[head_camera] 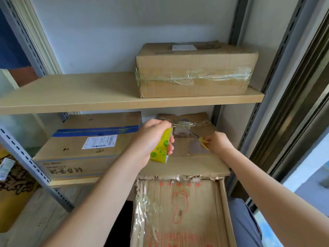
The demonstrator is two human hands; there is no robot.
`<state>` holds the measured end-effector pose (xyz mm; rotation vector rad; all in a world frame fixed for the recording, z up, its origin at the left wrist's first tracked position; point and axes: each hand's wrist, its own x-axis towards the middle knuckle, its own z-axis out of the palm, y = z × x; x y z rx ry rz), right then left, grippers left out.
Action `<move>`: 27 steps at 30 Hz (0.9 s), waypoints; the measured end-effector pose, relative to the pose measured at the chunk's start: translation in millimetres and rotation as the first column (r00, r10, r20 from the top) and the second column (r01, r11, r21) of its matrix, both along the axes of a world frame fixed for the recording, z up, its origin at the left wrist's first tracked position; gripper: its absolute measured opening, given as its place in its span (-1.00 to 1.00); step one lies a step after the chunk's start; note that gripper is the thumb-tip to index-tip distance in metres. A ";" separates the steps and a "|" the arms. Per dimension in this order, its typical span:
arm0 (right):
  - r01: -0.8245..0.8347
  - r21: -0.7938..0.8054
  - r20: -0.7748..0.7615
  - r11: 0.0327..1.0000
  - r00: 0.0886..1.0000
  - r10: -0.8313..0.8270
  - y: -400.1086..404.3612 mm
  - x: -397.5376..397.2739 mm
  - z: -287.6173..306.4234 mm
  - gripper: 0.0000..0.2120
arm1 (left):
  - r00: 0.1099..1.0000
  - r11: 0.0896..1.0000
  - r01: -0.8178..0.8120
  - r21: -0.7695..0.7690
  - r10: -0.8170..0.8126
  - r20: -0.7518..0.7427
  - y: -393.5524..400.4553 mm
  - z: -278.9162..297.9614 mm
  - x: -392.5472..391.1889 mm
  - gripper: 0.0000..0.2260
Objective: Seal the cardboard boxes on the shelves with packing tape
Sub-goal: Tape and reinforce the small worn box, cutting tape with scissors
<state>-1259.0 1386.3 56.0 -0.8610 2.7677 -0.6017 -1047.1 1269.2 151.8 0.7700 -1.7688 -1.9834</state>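
My left hand (pixel 151 138) grips a yellow tape roll (pixel 161 146) with green marks. A clear strip of tape (pixel 185 124) runs from the roll to the right, over a brown cardboard box (pixel 194 157) on the lower shelf. My right hand (pixel 216 142) holds yellow-handled scissors (pixel 201 139), and their blades point up-left at the strip. Beside it, on the same shelf at the left, lies a box with blue tape and a white label (pixel 85 145). On the upper shelf (pixel 71 97) at the right stands a box wrapped in clear tape (pixel 194 70).
A worn box with red print and torn clear tape (pixel 181 214) sits below and in front of the lower shelf. Grey slotted uprights (pixel 33 168) frame the rack. A yellow-brown printed box (pixel 12 184) is at the left, and a dark window frame (pixel 292 111) stands at the right.
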 end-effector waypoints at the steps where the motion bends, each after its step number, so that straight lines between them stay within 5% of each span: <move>1: 0.028 0.005 0.001 1.000 1.000 -0.028 -10.7 -9.8 -5.5 -0.72 | 0.999 0.999 0.028 -0.017 -0.027 0.030 -8.8 -7.0 -12.7 -0.90; 8: 0.135 -0.026 -0.150 0.990 0.979 -0.137 -76.9 -48.1 -24.2 -0.95 | 0.991 0.996 0.035 -0.081 -0.024 0.134 -68.7 -69.1 -62.5 -0.84; 13: 0.097 0.102 -0.062 0.990 0.994 -0.091 -108.9 -60.1 -36.3 -0.77 | 0.992 0.997 0.064 -0.045 -0.059 0.109 -82.2 -93.0 -59.7 -0.87; 17: 0.040 0.134 -0.247 0.990 0.969 -0.005 -110.5 -55.1 -38.2 -0.72 | 0.999 0.999 0.039 -0.005 -0.039 0.038 -82.0 -106.3 -47.1 -0.85; 20: 0.030 -0.013 -0.336 0.999 0.941 -0.032 -95.7 -42.9 -37.1 -0.73 | 0.999 0.999 -0.021 0.037 0.023 -0.033 -82.2 -110.1 -38.3 -0.85; 22: -0.023 -0.322 -0.153 0.946 0.988 -0.028 -70.1 -17.5 -34.6 -0.80 | 0.996 0.996 -0.053 0.066 0.058 -0.068 -85.5 -112.5 -29.9 -0.87; 24: 0.061 -0.617 0.214 0.784 0.972 0.094 -32.2 23.0 -28.9 -0.57 | 0.991 0.991 -0.068 0.114 0.080 -0.107 -90.1 -116.6 -17.8 -0.88; 27: 0.399 -0.706 0.649 0.586 0.696 0.308 29.0 88.3 -41.7 -0.38 | 0.977 0.980 -0.142 0.142 0.161 -0.137 -87.2 -131.6 4.2 -0.86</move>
